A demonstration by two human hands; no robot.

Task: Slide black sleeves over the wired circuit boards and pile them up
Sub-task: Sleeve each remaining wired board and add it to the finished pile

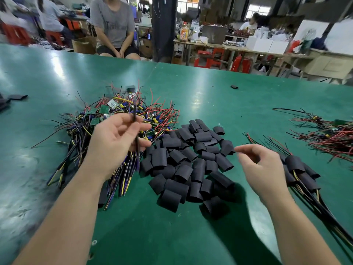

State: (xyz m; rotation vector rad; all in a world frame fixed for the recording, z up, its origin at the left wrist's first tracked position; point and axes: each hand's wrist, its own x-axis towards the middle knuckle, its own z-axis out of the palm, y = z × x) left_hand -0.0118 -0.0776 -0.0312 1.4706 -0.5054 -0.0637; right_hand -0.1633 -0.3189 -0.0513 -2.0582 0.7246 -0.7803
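Note:
A heap of bare wired circuit boards [122, 115] with red, black, yellow and blue wires lies left of centre on the green table [210, 100]. My left hand [116, 138] hovers over this heap and pinches the dark wires of one board [135, 119], which is blurred and rises to a small board near the top. A pile of loose black sleeves [189, 163] sits in the middle. My right hand [261, 165] hangs open just right of the sleeves, holding nothing. Sleeved boards [298, 169] lie stacked beside it on the right.
Another tangle of wired boards [328, 134] lies at the far right. A stray sleeve [234, 86] sits farther back, and a few more sleeves [17, 96] at the left edge. A seated person [114, 27] is beyond the table's far edge.

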